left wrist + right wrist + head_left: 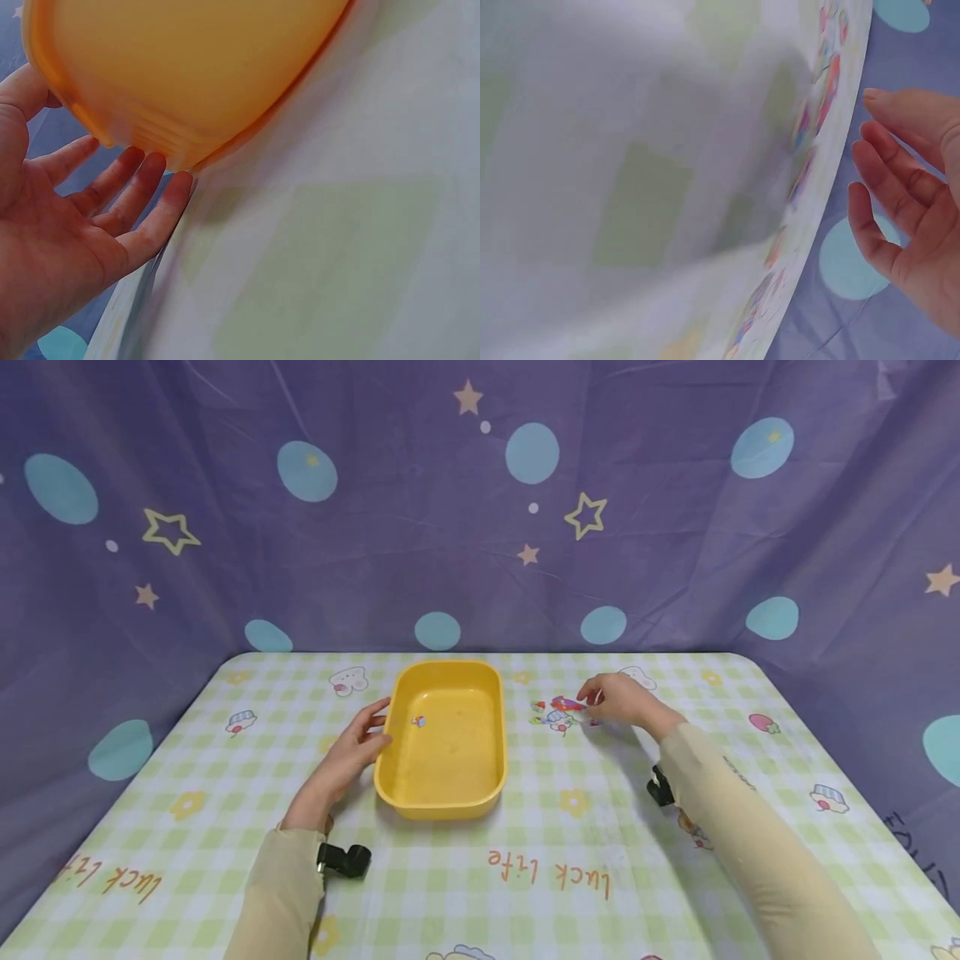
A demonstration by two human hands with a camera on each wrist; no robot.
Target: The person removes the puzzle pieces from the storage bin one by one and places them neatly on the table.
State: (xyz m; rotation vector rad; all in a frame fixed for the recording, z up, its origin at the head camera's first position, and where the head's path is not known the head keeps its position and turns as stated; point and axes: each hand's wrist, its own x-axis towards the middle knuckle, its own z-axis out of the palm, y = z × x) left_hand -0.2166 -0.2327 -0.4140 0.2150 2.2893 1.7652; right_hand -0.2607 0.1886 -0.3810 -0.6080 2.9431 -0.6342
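A yellow plastic basin (442, 810) stands on the table, left of its middle. At its left wall is my left hand (352, 756); in the left wrist view the thumb (26, 90) reaches over the rim and the fingers (142, 187) lie against the outside. Inside the basin is one small blue-and-red piece (418, 721). My right hand (622, 700) hovers over several small, shiny, colourful pieces (567, 703) right of the basin, perhaps wrapped sweets. Its fingers (889, 180) are loosely bent, with nothing visible between them in the right wrist view.
A green-and-white checked cloth (285, 752) with printed flowers, cupcakes and lettering covers the table. Some prints lie close to the small pieces and look similar. Behind the table's far edge hangs a purple curtain (480, 568) with stars and blue spots.
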